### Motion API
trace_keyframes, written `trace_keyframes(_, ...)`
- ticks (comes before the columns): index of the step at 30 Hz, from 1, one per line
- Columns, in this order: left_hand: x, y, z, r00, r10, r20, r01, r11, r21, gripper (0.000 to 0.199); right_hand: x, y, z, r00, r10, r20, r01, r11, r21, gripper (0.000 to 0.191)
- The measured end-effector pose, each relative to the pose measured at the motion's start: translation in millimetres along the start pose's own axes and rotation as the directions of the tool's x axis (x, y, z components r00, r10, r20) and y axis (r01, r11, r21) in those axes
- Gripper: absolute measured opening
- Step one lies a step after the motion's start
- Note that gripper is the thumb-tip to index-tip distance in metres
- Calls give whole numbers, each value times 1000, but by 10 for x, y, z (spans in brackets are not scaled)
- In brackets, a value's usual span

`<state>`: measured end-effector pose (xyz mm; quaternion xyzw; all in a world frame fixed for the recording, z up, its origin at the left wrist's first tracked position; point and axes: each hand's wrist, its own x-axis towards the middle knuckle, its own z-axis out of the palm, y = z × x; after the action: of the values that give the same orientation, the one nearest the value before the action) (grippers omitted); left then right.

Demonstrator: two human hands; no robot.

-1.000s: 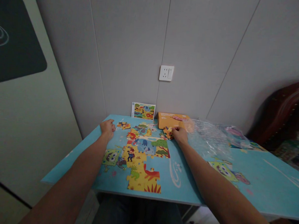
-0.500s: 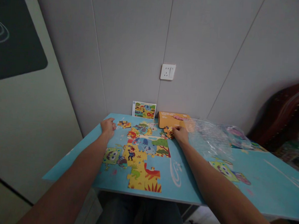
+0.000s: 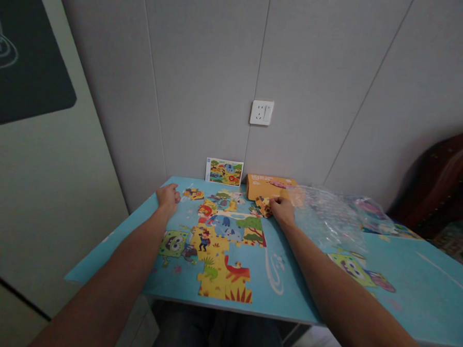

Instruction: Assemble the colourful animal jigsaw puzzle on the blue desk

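My right hand (image 3: 283,211) pinches an orange puzzle piece (image 3: 263,206) in front of the orange box, with other loose pieces just beside it. My left hand (image 3: 168,197) rests at the far left of the table, its fingers curled in and nothing visible in them. A loose puzzle piece (image 3: 193,194) lies just right of that hand. Between my arms is a partly joined animal puzzle (image 3: 216,243), showing elephants, a tree, a lion and a small figure on yellow ground. More loose pieces (image 3: 223,200) lie along its far edge.
A picture card (image 3: 224,172) leans on the wall beside the orange box (image 3: 271,187). Clear plastic wrap (image 3: 330,215) spreads over the right part of the blue table (image 3: 295,296). A wall socket (image 3: 261,113) sits above, and a dark red carved chair back (image 3: 441,174) stands at right.
The view has shifted slightly. My right hand stays by the box, with the orange piece turned a little in its fingers. My left hand has hardly moved.
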<state>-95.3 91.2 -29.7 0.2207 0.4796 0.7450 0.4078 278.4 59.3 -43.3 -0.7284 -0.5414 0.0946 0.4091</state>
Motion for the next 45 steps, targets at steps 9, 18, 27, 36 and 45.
trace_keyframes(9, -8, 3, 0, 1000, 2, -2, -2, 1000, 30, 17, 14, 31, 18, 1000, -1, -20, 1, 1000, -7, 23)
trace_keyframes(18, -29, 5, 6, 1000, -2, -12, 3, 1000, 24, 18, -2, -1, -3, 1000, 15, 4, -15, 999, -30, 24)
trace_keyframes(27, -54, 22, -1, 1000, 16, 16, -15, 1000, -14, 25, -19, -38, -19, 1000, 8, 17, -8, 1000, -18, 22)
trace_keyframes(36, -43, 3, -12, 999, 36, 21, -35, 999, -30, 26, -25, -53, -35, 1000, -15, 22, 14, 1000, 10, 23)
trace_keyframes(45, -24, -1, -6, 999, 41, 9, -41, 999, 12, 23, -44, -58, -41, 1000, 0, 22, 0, 1000, 26, 23)
